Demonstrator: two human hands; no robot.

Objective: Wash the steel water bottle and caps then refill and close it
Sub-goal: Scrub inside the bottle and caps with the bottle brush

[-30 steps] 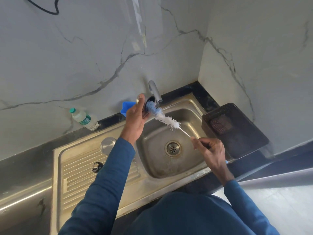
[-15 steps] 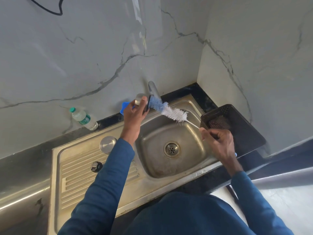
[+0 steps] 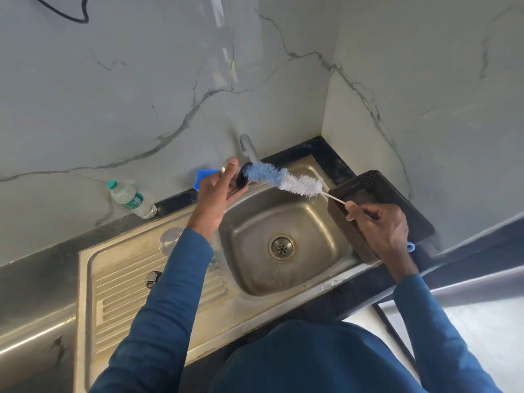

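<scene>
Up by the tap (image 3: 249,147), seen from the head camera, the left hand (image 3: 217,191) holds the steel water bottle (image 3: 241,177) on its side over the back edge of the sink (image 3: 286,245). Its fingers are curled round the body, and the dark mouth faces right. The right hand (image 3: 380,225) pinches the thin wire handle of a bottle brush (image 3: 283,180), fingers clenched on it. The brush's blue bristle tip touches the bottle's mouth, while the white bristles lie outside. On the draining board to the left lie a round steel cap (image 3: 170,239) and a smaller dark cap (image 3: 152,279), apart from each other. A plastic water bottle (image 3: 131,199) lies on the dark tabletop (image 3: 37,282) against the wall. A dark basket (image 3: 380,194) sits right of the sink, behind the right hand.
</scene>
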